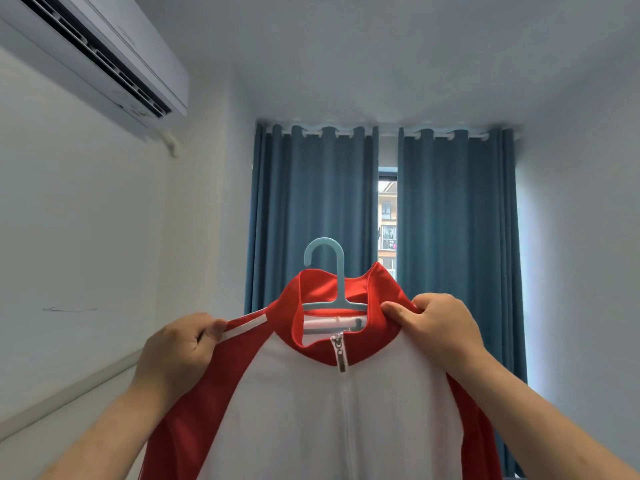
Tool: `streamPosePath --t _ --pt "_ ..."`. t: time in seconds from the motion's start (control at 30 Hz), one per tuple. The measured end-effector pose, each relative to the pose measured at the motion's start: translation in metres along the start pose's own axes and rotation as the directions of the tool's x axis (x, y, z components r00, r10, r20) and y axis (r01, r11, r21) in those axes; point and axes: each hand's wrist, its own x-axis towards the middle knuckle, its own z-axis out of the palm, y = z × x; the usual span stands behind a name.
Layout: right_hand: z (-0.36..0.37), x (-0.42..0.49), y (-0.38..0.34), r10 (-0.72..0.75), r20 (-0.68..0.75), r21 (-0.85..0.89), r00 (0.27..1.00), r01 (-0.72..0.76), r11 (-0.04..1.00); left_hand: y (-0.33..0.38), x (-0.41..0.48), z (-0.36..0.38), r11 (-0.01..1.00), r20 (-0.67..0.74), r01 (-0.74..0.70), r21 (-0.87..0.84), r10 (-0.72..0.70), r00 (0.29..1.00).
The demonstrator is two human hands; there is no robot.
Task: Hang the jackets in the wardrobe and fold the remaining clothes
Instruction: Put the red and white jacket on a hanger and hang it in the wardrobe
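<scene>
Red shoulder cloth with a white stripe is pinched tight by the left hand (176, 344), the blue hanger (327, 275) sits inside the zipped jacket (311, 410) held up in the middle, and the collar is gripped by the right hand (440, 327), so both shoulders should be pulled evenly.

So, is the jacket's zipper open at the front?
No, the jacket is zipped up, with the zipper pull sitting at the red collar below the hanger.
</scene>
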Motion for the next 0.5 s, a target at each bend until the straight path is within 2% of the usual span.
streamPosePath --t 0.1,0.2,0.33,0.5 --pt "0.013 -0.008 -0.006 0.020 0.032 0.005 0.999 -0.020 1.000 0.018 0.003 0.005 0.994 0.140 -0.095 0.061 0.086 0.986" --pt "0.026 -0.013 -0.013 -0.016 0.122 0.048 0.992 0.010 0.999 0.026 -0.004 0.010 0.973 0.253 -0.066 0.222 0.008 0.968" --pt "0.046 -0.019 -0.018 -0.162 0.251 0.067 0.954 0.150 0.986 0.013 -0.025 -0.012 0.952 0.187 -0.032 0.305 -0.027 0.982" --pt "0.075 -0.030 -0.024 -0.268 0.271 0.182 0.925 0.224 0.958 0.013 -0.041 -0.041 0.915 0.147 -0.060 0.399 0.000 0.989"
